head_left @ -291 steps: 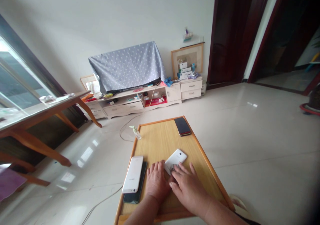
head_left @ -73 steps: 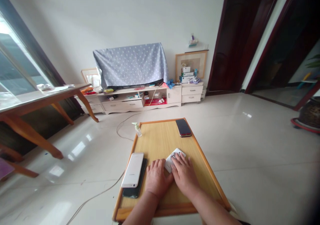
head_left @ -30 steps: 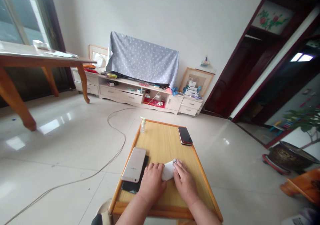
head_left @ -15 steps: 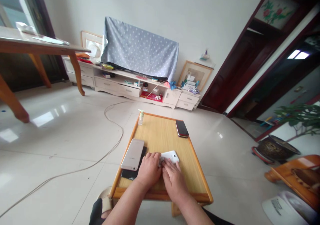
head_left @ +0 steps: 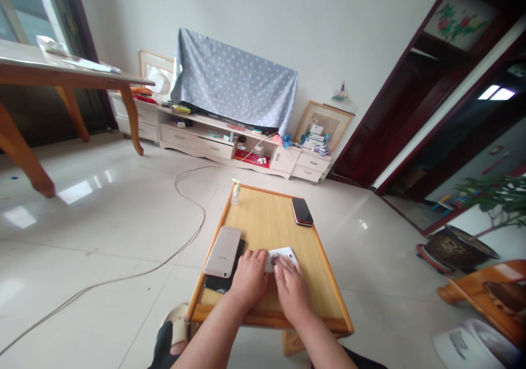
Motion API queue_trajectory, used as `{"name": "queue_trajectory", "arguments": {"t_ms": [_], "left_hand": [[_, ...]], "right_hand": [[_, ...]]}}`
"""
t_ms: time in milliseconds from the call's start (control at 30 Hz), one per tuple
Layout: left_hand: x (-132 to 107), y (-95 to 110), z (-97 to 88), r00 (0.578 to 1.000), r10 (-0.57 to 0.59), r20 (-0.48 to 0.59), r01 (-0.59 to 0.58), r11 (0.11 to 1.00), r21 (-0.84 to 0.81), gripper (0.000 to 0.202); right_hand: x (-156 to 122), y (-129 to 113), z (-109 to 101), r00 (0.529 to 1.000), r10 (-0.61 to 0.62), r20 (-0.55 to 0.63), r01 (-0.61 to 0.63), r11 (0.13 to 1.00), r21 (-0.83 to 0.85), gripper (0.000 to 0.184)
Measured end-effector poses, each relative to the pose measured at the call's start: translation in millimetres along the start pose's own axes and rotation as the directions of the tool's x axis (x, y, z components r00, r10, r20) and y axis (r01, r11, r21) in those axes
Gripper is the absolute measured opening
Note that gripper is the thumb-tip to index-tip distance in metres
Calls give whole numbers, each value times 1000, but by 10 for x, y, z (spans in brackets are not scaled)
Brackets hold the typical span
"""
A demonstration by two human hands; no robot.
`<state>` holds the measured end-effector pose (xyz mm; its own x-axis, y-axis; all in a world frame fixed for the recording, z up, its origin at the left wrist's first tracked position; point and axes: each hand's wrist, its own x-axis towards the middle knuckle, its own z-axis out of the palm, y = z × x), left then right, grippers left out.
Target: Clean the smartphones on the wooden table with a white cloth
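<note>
My left hand point(head_left: 249, 277) and my right hand point(head_left: 292, 291) sit close together near the front of a low bamboo-topped table point(head_left: 263, 221) with an orange wooden rim. Fingers of both hands press on a white smartphone point(head_left: 283, 258) lying crosswise, which hides its middle. Left of my left hand, a rose-gold smartphone point(head_left: 222, 252) lies on a black smartphone point(head_left: 224, 282). Further back are a dark phone with a red edge point(head_left: 302, 211) and a small pump bottle of clear gel point(head_left: 235, 192).
A pale cable point(head_left: 193, 232) winds across the tiled floor left of the low table. My slippered foot point(head_left: 170, 336) shows at lower left. A wooden table point(head_left: 61, 76) stands at upper left, a white TV cabinet point(head_left: 222, 144) behind, a potted plant point(head_left: 458, 246) and wooden chair point(head_left: 489, 298) right.
The view has swung, and the room now appears shifted compared with the oldest frames. The white smartphone has turned to lie crosswise, and my hands have drawn closer together on it.
</note>
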<state>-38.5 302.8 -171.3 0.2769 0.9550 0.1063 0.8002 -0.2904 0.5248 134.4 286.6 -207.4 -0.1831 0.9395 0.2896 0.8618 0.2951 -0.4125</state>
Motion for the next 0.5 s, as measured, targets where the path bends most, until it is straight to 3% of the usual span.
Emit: {"name": "queue_trajectory", "arguments": {"t_ms": [133, 367, 500], "left_hand": [[-7, -4, 1, 1000, 8, -4, -8, 1000, -3, 44], [0, -12, 14, 1000, 1, -13, -1, 1000, -3, 32], [6, -7, 26, 1000, -13, -6, 14, 1000, 15, 40]], "right_hand": [[83, 74, -21, 989, 140, -52, -143, 988, -51, 51], [-2, -130, 153, 999, -53, -3, 53, 998, 31, 46], [62, 46, 78, 998, 43, -39, -43, 999, 4, 47]]}}
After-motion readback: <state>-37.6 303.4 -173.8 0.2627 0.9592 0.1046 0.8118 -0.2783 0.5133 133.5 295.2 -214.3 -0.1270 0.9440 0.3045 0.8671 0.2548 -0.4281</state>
